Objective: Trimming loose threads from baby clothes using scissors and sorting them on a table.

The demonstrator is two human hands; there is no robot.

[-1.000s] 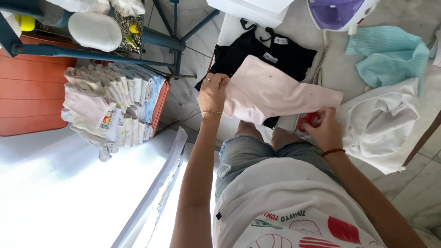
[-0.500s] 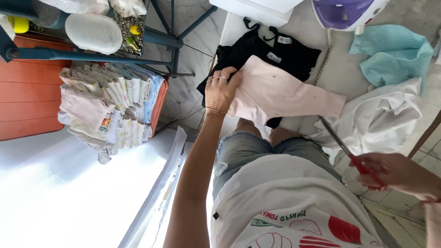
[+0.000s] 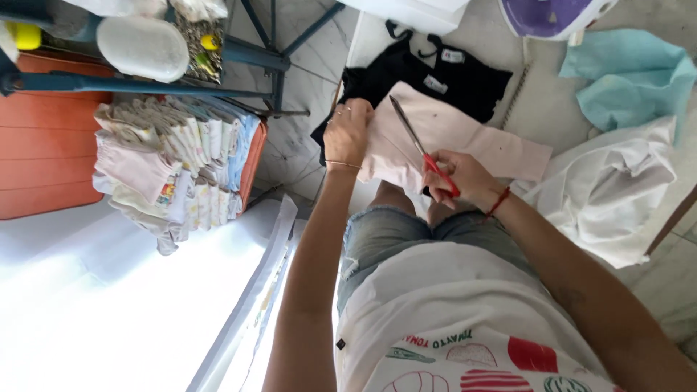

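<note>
Lying across the person's knees, a pale pink garment is spread flat, with one sleeve reaching out toward the right. The left hand presses down on its near left edge, fingers curled over the cloth and closed on the fabric. The right hand grips the red handles of a pair of scissors, fingers wrapped through and around them; the grey blades lie close together and point up and left across the pink cloth, resting on or just above it. Whether the blades have cloth between them I cannot tell.

Under the pink piece and beyond it lies a black garment with a small white label at the neck, on the tiled floor. To the right sits a crumpled white cloth, and past it a light blue cloth. A purple and white iron stands at the top edge.

To the left, a stack of folded small clothes, white, pink and pale blue, rests on an orange surface. Above it a blue metal frame carries a white oval container; what it holds does not show. Beside that is a small tray of mixed bits, too small to tell.
</note>
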